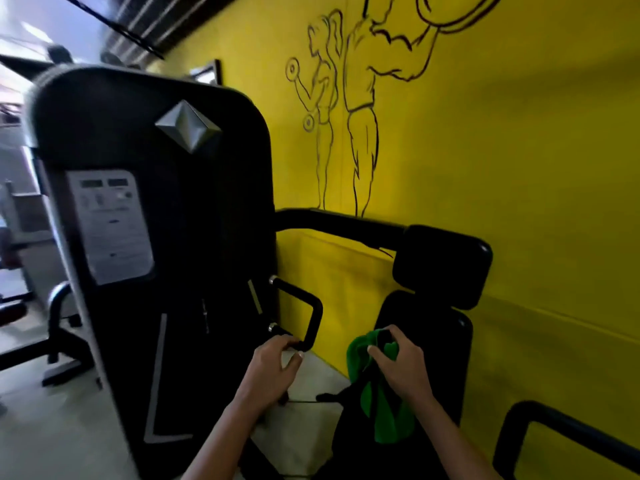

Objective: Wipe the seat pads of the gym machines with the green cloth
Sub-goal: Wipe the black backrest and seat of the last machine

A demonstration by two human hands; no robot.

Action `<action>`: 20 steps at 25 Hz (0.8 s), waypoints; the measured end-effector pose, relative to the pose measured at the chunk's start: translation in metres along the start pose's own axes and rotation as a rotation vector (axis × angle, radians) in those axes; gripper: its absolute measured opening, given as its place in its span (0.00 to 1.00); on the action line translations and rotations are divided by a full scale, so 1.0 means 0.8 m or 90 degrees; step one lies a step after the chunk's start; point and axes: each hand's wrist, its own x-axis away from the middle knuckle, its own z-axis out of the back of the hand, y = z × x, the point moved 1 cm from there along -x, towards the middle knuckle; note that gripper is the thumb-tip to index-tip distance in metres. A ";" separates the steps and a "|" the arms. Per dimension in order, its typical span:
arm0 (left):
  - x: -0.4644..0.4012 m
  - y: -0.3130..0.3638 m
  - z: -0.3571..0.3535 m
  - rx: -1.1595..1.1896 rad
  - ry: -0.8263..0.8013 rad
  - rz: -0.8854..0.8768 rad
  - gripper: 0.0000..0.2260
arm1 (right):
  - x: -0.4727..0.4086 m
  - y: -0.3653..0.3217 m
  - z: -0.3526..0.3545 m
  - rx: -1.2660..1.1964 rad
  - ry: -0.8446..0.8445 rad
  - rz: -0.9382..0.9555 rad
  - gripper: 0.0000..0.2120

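Note:
A green cloth (384, 407) hangs from my right hand (401, 365), which grips its bunched top in front of a black back pad (436, 341) of a gym machine. Above that sits a black head pad (443, 265) on a thick arm. The seat pad itself lies low under my right arm and is mostly hidden and dark. My left hand (273, 368) curls its fingers round the end of a black looped handle (308, 317) that juts from the machine's side.
The tall black weight-stack housing (166, 271) with a white instruction label stands at left. A yellow wall (519, 168) with drawn lifters runs behind. Another black frame bar (561, 427) sits at bottom right. Pale floor tiles (298, 427) show between the parts.

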 end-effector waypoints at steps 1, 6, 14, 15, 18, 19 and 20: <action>-0.002 0.013 0.004 -0.009 0.011 0.000 0.13 | -0.005 -0.007 0.006 -0.005 -0.006 0.019 0.24; 0.025 0.048 0.036 -0.014 0.078 0.023 0.13 | -0.020 -0.052 0.006 -0.061 -0.091 0.116 0.26; 0.184 0.009 0.198 -0.131 0.275 0.248 0.14 | 0.070 -0.183 -0.111 -0.177 -0.299 0.301 0.08; 0.215 0.005 0.223 -0.151 0.304 0.276 0.14 | 0.094 -0.204 -0.128 -0.194 -0.321 0.318 0.08; 0.318 0.004 0.300 -0.224 0.394 0.364 0.14 | 0.175 -0.269 -0.171 -0.257 -0.390 0.402 0.08; 0.349 0.008 0.323 -0.244 0.414 0.388 0.15 | 0.200 -0.290 -0.184 -0.282 -0.410 0.423 0.08; 0.380 0.013 0.343 -0.258 0.431 0.413 0.15 | 0.225 -0.310 -0.192 -0.305 -0.432 0.443 0.08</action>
